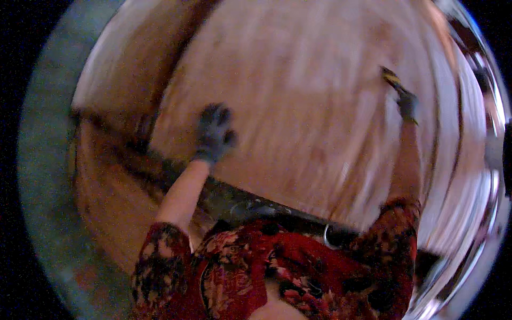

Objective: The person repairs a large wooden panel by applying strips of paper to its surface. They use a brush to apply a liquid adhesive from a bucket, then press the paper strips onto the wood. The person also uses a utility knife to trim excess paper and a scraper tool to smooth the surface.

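Toward the upper right of the frame, grips a short black-and-yellow hand tool in the grey-gloved right hand, fingers closed around its lower end, tip pointing to the upper left; cannot tell the tool's exact kind through the blur. Left of centre, holds out the dark grey-gloved left hand with fingers spread apart, over a broad, pale brown, streaked sheet spanning the middle of the frame; cannot tell whether touching it or just above. At the bottom, wears a red garment with dark and cream patterning, sleeves pushed no farther than the bare forearms. Close in front, has a long dark edge slanting down toward the right, and at the upper left a second brown panel.
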Motion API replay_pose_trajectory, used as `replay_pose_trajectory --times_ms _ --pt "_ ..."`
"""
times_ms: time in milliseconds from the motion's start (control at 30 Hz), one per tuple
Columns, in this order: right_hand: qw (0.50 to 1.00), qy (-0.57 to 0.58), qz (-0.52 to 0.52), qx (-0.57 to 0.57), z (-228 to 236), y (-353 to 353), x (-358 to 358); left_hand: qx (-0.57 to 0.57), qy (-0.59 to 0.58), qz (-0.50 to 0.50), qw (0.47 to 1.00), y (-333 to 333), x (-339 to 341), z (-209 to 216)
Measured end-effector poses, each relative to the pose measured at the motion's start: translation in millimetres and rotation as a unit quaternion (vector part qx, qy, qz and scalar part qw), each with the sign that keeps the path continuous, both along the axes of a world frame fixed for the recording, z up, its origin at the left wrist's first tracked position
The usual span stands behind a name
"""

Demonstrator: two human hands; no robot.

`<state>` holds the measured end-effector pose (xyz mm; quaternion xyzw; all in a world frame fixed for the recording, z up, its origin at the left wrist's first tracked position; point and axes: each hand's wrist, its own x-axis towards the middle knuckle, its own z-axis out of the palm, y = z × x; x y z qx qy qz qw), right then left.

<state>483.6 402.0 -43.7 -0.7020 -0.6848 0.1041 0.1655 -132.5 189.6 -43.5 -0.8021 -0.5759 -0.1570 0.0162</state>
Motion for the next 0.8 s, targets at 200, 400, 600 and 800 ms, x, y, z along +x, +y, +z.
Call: replay_pose_trajectory --times_ms 200,400,600,800 --pt "0.948 -0.295 0.106 0.058 -15.7 21.2 14.8 -0.023 -0.042 0.016 0.999 -9.9 -2.8 11.5" --pt "0.995 0.036 0.089 -0.024 31.7 -112.2 -51.4 0.005 -0.030 -0.013 0.999 0.8 -4.8 -4.5" --pt "0.985 0.019 -0.099 -0.138 83.6 -331.4 -124.7 0.047 -0.014 -0.031 0.998 10.7 4.3 4.2" --pt "0.956 0.165 -0.214 -0.111 81.3 -484.2 -163.0 -0.008 0.040 0.016 0.999 -1.4 16.9 -1.7"
